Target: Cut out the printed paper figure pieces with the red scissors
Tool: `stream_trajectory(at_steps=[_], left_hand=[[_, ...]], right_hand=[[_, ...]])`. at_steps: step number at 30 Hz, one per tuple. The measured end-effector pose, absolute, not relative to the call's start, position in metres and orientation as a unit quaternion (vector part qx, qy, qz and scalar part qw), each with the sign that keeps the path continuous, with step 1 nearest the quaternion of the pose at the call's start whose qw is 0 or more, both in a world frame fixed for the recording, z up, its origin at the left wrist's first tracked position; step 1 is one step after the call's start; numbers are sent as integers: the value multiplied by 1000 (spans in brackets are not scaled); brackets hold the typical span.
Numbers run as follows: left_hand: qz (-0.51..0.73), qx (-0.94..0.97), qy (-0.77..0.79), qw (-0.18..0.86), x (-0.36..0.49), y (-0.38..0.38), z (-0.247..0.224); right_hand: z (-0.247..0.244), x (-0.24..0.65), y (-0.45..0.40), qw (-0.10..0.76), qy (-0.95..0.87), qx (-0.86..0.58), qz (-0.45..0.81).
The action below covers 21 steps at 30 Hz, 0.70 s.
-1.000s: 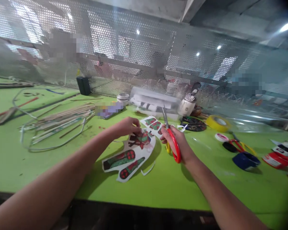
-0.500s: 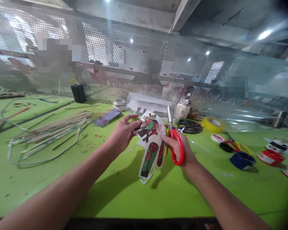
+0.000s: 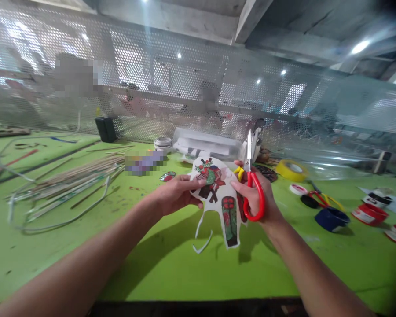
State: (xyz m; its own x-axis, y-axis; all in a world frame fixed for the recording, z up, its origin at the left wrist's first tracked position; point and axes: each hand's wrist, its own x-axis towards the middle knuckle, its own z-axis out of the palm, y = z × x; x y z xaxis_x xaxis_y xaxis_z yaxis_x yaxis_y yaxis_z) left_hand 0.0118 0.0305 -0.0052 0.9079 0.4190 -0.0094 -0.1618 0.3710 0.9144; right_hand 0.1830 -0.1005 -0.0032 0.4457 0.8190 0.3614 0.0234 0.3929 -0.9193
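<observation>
While left hand [image 3: 176, 192] pinches white patterned paper cutout [image 3: 220, 187], right hand [image 3: 268, 196] grips red-and-yellow-handled scissors [image 3: 249, 164], pointing up, long axis near-vertical.

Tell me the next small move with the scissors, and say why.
Probably tip the scissors toward the paper: their blades point up, away from it, the left hand grips its edge, and white margin shows around the drawing.

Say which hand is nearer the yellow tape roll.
Right. The right hand, holding the scissors, is left of the yellow tape roll and closer to the camera. The left hand is much farther left, gripping the paper cutout.
</observation>
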Motion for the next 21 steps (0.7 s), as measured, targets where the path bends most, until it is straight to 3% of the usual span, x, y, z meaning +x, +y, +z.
stream_trajectory(at_steps=[6, 15, 17, 21], left_hand=[[199, 534, 140, 810, 16, 30, -8], [420, 445, 181, 770, 10, 45, 4], [453, 434, 177, 758, 9, 48, 4], [498, 413, 165, 745, 7, 55, 4]], right_hand=[[-10, 195, -90, 707, -455, -511, 178], [-6, 187, -96, 727, -439, -528, -2], [-8, 178, -101, 722, -468, -510, 2], [-21, 160, -105, 694, -516, -465, 190]])
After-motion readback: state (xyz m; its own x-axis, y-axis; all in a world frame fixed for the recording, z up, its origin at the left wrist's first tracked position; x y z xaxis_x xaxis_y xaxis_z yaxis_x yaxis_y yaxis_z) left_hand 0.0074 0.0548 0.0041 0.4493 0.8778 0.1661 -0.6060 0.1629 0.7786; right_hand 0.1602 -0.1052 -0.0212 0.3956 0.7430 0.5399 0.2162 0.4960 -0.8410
